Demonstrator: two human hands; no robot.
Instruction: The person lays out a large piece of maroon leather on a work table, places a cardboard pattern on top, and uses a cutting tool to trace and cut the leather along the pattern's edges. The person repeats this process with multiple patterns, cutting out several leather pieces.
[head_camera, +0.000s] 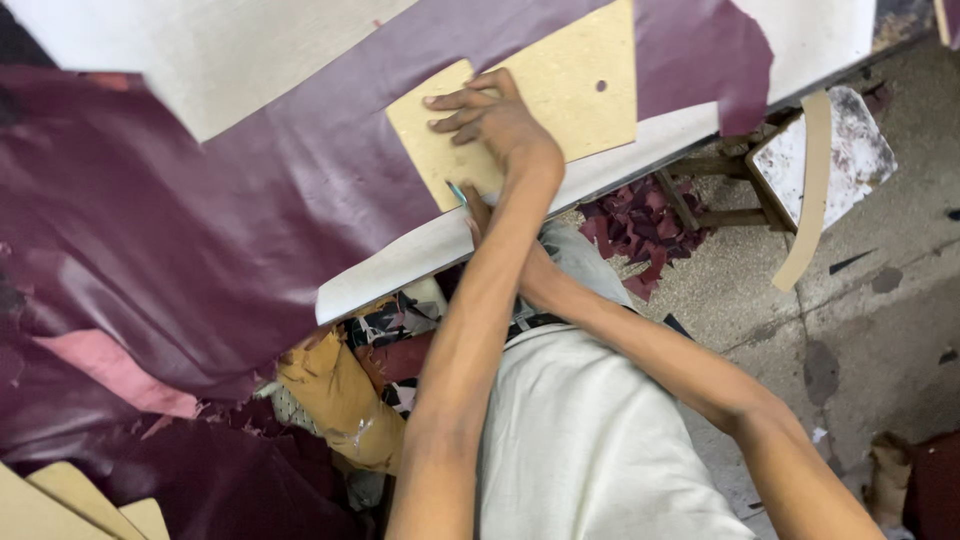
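In the head view, the left hand (487, 118) lies flat just above the middle of the frame, fingers spread narrow and pointing left, pressing down on a tan board template (560, 95). The template has a small round hole near its upper right part and rests on a large sheet of dark purple leather (200, 230) that fills the left half of the frame. The leather is draped over a pale worktable (400, 265), whose edge runs diagonally from lower left to upper right.

The right hand (478, 215) sits just below the template's lower edge, mostly hidden under the left forearm. Only a few fingers show, closed around a thin tool with a bluish tip (457, 193) that touches the template's edge where it meets the leather.

To the right of centre, a heap of purple leather scraps (640, 225) lies on the concrete floor (880, 330) under the table. A wooden stool (830, 150) stands in the upper right, with a curved tan strip (812, 190) lying over it. More tan templates (70, 500) show in the lower left corner, and a pink piece (110, 370) lies at the left edge.
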